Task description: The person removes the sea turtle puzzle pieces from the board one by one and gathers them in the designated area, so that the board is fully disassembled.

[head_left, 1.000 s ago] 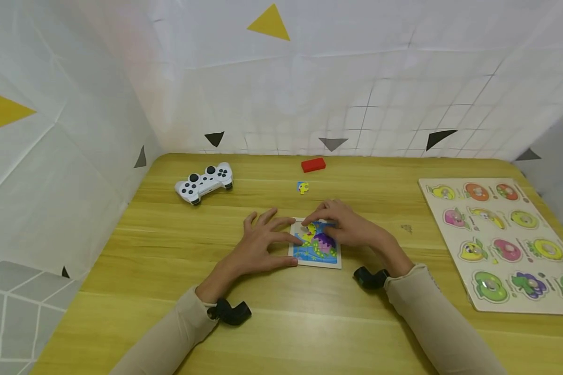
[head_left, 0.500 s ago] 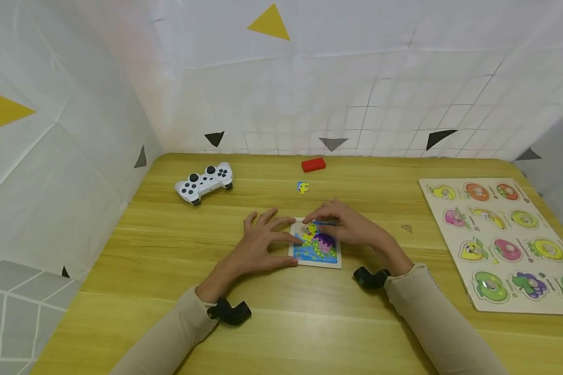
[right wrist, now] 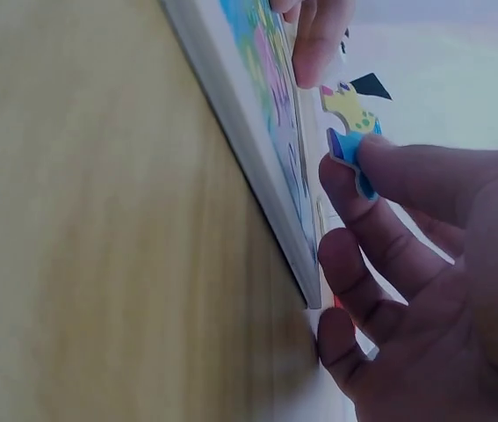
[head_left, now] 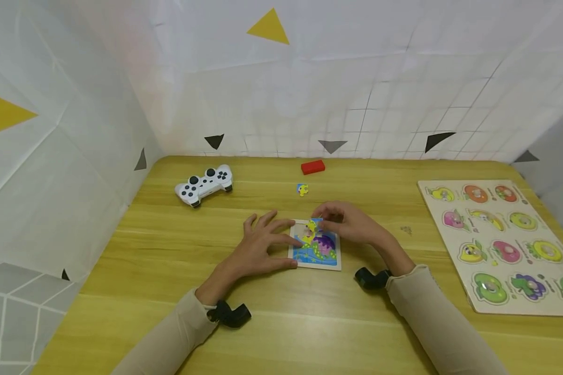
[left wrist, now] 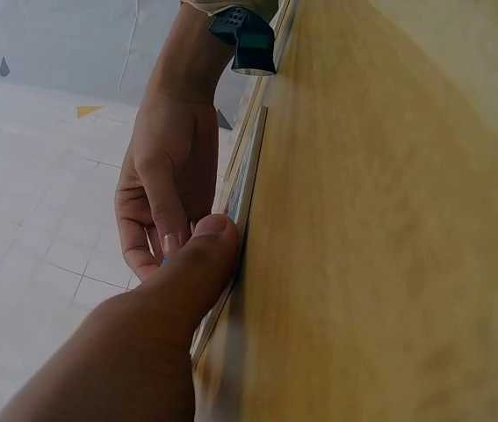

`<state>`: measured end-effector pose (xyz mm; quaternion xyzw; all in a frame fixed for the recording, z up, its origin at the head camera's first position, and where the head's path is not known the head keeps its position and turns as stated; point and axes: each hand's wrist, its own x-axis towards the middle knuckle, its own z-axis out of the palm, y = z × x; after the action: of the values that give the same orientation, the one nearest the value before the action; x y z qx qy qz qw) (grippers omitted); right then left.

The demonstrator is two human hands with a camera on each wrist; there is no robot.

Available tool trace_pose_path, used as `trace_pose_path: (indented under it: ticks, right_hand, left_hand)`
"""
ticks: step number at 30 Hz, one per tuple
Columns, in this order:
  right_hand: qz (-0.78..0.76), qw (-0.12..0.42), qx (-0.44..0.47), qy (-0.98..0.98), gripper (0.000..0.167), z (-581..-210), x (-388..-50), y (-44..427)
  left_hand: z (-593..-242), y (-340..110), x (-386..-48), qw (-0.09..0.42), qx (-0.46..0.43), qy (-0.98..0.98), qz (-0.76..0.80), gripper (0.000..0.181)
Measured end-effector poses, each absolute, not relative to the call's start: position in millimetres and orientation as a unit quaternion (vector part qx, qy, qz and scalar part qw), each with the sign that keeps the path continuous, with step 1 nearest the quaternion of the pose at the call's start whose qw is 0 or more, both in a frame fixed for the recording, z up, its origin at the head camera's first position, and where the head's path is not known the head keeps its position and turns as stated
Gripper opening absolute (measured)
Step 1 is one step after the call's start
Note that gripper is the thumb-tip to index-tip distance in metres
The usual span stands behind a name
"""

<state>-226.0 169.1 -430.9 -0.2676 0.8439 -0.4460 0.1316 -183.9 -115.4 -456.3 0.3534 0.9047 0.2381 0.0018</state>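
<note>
A small jigsaw puzzle in a pale tray [head_left: 316, 267] lies on the wooden table, its picture mostly blue with a purple and pink shape. Over its upper part my right hand [head_left: 349, 224] pinches a blue and yellow jigsaw piece [right wrist: 350, 145] between thumb and index finger, lifted clear of the tray and tilted. My left hand [head_left: 262, 247] rests at the tray's left side with fingers spread, the thumb at the lower left corner and a fingertip over the picture. In the left wrist view, the left thumb [left wrist: 200, 251] touches the tray's edge.
A loose yellow and blue jigsaw piece [head_left: 302, 189] lies beyond the tray, with a red block [head_left: 313, 167] behind it. At the back left is a white game controller [head_left: 205, 185]. A large fruit peg puzzle board [head_left: 450, 234] occupies the right side.
The right hand has drawn back slightly to the right and raised the jigsaw piece out of the picture's upper area. The left hand has stayed in place.
</note>
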Motion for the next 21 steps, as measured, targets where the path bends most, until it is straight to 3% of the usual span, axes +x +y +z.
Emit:
trace_pose_path:
  ticks: [15,21]
  right_hand:
    - [-0.410,0.044,-0.164,0.896,0.023,-429.2,-231.1,181.0]
    - [-0.396,0.044,-0.142,0.906,0.024,-432.8,-232.9,184.1]
  left_hand:
    - [-458.7,-115.7,-183.3,-0.012,0.356,0.901,0.245,0.039]
    - [-458.4,-115.4,-183.2,-0.010,0.356,0.902,0.246,0.038]
